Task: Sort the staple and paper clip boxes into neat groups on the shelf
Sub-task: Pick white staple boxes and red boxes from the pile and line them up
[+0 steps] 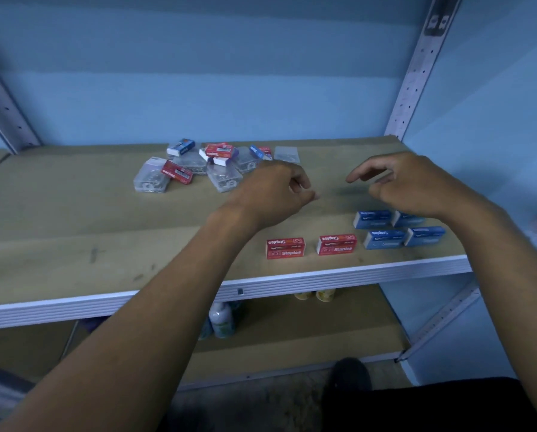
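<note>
- Staple boxes, red: two [285,247] [336,244] are set side by side w/ a gap between them, near front edge of shelf [73,219], labels facing forward, print upside down on top faces.
- Blue staple boxes [398,227]: four are grouped in a 2x2 block just right of the red pair, at shelf's right end; back-right one is partly hidden by right forearm.
- Mixed pile [198,165] is seen at back-centre of shelf, well apart from sorted groups: clear plastic paper clip boxes [151,179] [223,179] lie w/ red boxes [178,172] [218,150] and blue ones [181,147] [257,151] on and between them, several tilted.
- One clear box [287,154] sits flat at pile's right end, apart from the rest.
- Left hand [273,191] is held above shelf just right of pile; fingers loosely curled, nothing gripped.
- Right hand [407,182] is held above shelf behind blue block; fingers relaxed, partly bent, pointing left, nothing gripped.
- Hands are near each other, not touching; no box is touched by either.
- Lower shelf [292,332]: bottles [222,319] and two small yellowish containers [314,295] are partly seen, blurred.
- Metal uprights [413,82] are seen at both sides, against blue wall [198,73].
</note>
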Demonstrator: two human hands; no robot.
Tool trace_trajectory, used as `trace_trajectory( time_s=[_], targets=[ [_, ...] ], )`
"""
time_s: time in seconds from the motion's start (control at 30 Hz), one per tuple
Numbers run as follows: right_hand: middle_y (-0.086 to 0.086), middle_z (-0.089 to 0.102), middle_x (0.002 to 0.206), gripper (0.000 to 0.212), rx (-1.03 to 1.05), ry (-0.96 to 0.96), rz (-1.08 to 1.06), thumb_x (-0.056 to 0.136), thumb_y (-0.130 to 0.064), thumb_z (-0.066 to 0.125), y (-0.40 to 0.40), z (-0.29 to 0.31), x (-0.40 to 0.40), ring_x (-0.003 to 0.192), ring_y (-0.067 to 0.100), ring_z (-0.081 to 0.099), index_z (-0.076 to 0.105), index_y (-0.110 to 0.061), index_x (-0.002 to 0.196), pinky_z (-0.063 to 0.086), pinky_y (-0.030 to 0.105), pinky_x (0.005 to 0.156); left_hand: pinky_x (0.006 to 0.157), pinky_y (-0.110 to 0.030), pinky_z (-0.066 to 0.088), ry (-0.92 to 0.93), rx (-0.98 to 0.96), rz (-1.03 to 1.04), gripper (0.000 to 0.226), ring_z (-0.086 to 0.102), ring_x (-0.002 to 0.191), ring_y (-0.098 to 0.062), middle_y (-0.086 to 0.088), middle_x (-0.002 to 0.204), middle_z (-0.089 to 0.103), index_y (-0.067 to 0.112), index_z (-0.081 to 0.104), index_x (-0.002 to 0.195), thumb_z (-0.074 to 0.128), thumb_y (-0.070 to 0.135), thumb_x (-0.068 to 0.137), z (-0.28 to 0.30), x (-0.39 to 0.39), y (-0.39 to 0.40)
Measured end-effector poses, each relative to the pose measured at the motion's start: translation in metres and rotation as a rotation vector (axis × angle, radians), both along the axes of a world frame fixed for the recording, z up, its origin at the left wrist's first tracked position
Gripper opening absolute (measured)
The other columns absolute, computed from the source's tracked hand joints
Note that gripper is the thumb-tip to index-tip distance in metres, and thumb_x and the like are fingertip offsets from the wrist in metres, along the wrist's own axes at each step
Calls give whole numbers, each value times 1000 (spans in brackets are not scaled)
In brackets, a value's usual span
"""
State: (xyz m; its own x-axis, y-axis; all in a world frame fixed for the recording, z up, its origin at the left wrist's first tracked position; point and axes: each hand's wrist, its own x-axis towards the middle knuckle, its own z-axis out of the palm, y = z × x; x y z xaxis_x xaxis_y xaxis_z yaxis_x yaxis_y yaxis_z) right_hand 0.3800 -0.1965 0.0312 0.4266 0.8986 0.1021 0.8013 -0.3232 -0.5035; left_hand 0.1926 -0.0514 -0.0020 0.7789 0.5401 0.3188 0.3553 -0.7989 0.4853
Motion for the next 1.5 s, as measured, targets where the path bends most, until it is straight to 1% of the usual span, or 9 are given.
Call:
trace_trajectory(
  time_s=[0.2,0.33,0.5,0.73,0.87,0.97,1.13,1.4,1.5],
  targets=[
    [-9,65,119,40,-47,-1,88,86,-10,58,40,-5,-28,104,8,60,72,-41,107,41,22,77,72,-23,42,77,11,126,39,60,83,-6,10,103,72,25,75,96,57,59,87,-1,-57,27],
    [-8,65,120,41,-69,-18,118,85,-9,59,61,-8,-47,100,8,60,71,-40,110,40,24,80,79,-28,50,110,-33,203,38,61,85,-7,11,101,71,27,74,93,56,60,86,-4,-87,39],
    [-9,63,121,41,-98,-19,122,85,-11,58,77,-13,-61,101,10,60,70,-42,108,41,25,80,81,-26,44,133,-55,234,41,61,97,-11,9,106,70,27,73,97,54,61,88,-6,-104,45],
    [-6,59,124,43,-124,-14,161,83,-11,58,98,-22,-75,103,13,57,67,-45,107,45,25,85,107,-34,34,168,-17,244,55,42,132,-22,1,142,50,29,56,132,45,65,91,-14,-91,51],
    [0,52,133,52,-158,-60,169,84,-10,57,113,-28,-78,103,15,52,60,-43,124,40,26,83,104,-43,39,156,106,309,59,40,126,-26,4,139,49,30,50,134,39,68,90,-19,-75,69],
    [3,48,132,50,-141,-64,169,89,-13,54,123,-31,-81,105,18,52,57,-40,131,41,28,83,104,-43,39,118,169,329,58,39,126,-28,2,134,50,29,49,135,41,66,91,-20,-66,80],
    [2,48,134,41,-84,-49,165,95,-17,52,138,-38,-84,118,22,54,59,-42,126,49,34,93,104,-44,39,127,174,369,60,39,128,-30,3,139,50,30,51,135,38,68,91,-29,-51,94],
    [2,51,139,54,-154,-66,207,86,-3,47,152,-44,-86,129,22,48,57,-27,134,44,38,105,108,-49,30,201,146,393,66,27,141,-34,3,153,37,26,40,144,36,67,93,-34,-39,105],
    [4,49,141,54,-183,-100,208,87,-5,48,154,-46,-87,131,26,48,55,-25,136,44,42,105,109,-50,26,231,158,406,61,25,143,-34,0,151,42,22,42,141,35,62,95,-32,-33,107]
  ],
)
